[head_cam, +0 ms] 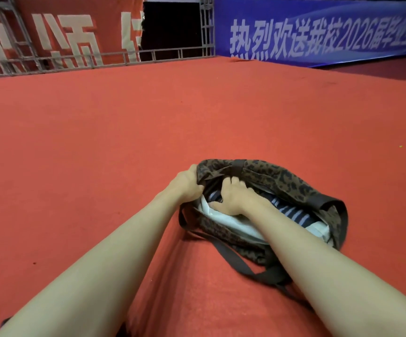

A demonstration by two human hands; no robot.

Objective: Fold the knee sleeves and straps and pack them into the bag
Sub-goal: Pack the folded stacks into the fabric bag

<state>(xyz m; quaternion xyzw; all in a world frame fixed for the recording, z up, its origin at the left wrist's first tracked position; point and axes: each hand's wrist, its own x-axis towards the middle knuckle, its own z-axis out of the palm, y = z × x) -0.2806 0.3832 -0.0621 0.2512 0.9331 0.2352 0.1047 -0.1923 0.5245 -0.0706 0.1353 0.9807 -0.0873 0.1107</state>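
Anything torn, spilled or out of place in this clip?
Only the red banner behind the truss looks torn: its right edge is ragged beside a dark gap. The bag, held at its rim by the left hand, looks intact.

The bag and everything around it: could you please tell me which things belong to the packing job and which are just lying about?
Part of the job:
- leopard-print bag, mouth held open by the left hand
- right hand, reaching inside
- striped cloth and white cloth in the bag; whether these are sleeves is unclear

Just there:
- red carpet
- blue banner
- red banner
- metal truss
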